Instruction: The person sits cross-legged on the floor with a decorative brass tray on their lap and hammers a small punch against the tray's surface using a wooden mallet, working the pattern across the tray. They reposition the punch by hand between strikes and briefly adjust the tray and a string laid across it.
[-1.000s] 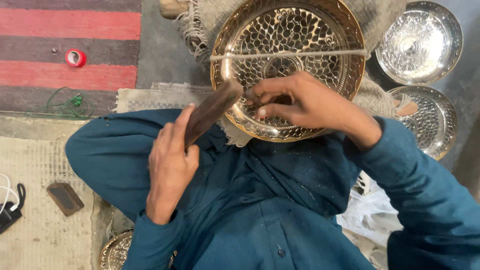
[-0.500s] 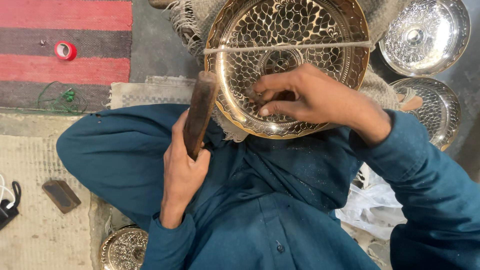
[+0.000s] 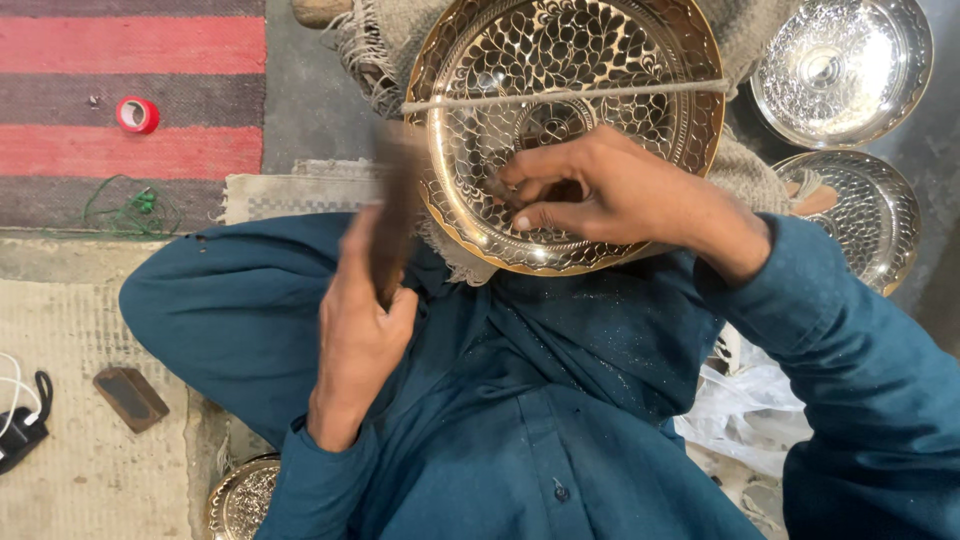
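Note:
A round golden bowl [image 3: 690, 110] with pierced leaf patterns rests tilted against my lap on burlap, a string stretched across its face. Inside the bowl, my right hand [image 3: 620, 195] pinches a small metal punch [image 3: 497, 187] against the patterned surface. A dark wooden mallet [image 3: 395, 200], blurred with motion, stands upright just left of the bowl's rim in my left hand [image 3: 358, 330]. Teal sleeves and clothing fill the lower half of the view.
Two embossed silver dishes [image 3: 840, 65] [image 3: 865, 215] lie at the right. A red tape roll [image 3: 138, 115] and green wire [image 3: 130, 205] sit on a striped rug. A dark block [image 3: 130, 398], a black charger [image 3: 22, 432], another golden dish [image 3: 240, 497] and white plastic [image 3: 750, 405] lie nearby.
The mallet swung from lying against the punch in the bowl to upright, left of the rim. My right hand kept the punch in the bowl.

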Demonstrator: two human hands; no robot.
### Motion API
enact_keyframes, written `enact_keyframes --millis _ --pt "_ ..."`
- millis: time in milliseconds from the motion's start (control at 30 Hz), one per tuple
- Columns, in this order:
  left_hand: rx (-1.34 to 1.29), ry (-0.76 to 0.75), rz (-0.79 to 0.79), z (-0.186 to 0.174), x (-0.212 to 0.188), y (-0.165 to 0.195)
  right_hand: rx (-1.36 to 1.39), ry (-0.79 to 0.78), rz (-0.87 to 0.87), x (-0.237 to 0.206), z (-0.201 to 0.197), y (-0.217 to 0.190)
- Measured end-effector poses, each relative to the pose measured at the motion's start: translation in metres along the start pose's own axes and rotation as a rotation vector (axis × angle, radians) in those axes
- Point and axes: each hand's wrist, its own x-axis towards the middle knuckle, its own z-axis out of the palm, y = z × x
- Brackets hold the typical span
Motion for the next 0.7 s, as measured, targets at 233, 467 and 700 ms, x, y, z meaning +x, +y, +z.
enact_keyframes --millis 233,467,700 --pt "0.208 0.017 0.061 -0.004 0.005 0.003 -0.024 -0.041 0.043 -0.001 0.002 0.006" --pt "0.298 0.011 0.063 -0.009 0.010 0.006 -0.007 -0.033 0.033 -0.001 0.002 0.006" --pt "0.198 0.069 0.125 -0.008 0.012 -0.001 -0.013 -0.024 0.070 -0.001 -0.001 0.003"
